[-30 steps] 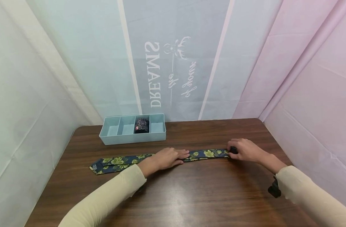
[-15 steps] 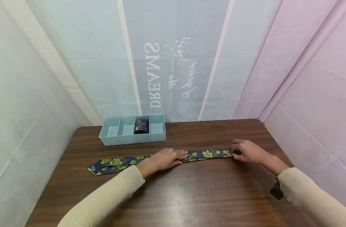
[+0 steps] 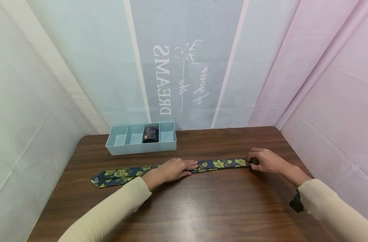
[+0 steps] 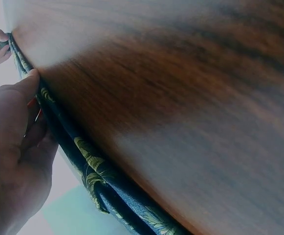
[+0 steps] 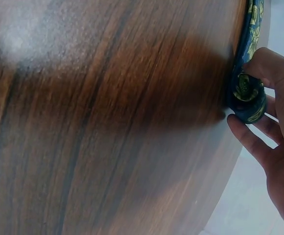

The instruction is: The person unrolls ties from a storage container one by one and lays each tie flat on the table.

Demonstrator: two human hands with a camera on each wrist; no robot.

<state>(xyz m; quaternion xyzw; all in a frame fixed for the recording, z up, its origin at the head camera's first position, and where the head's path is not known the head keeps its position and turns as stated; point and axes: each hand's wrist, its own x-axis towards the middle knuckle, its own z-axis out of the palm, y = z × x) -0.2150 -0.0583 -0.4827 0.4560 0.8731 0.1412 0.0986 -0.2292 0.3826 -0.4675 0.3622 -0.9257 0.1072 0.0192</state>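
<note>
Risk, we'd say: the coil [image 5: 240, 100] at ctr-right could spring undone if R thumb pressure slackens, or wind skewed b/c the layers of the tie [image 3: 220, 163], lying L–R across mid-frame on the table [image 3: 208, 208], look offset at left. Grip: R hand [image 3: 267, 161] mostly closed round the coil; L hand [image 3: 173, 169], approx. mid-frame, fingers fairly straight atop the tie, nothing clasped.

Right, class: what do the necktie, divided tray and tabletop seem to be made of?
Necktie: probably soft woven fabric; it folds and curls.
Divided tray: probably plastic, smooth, with thin, evenly coloured walls.
Tabletop: wood or laminate, glossy; grain and reflections show.
</note>
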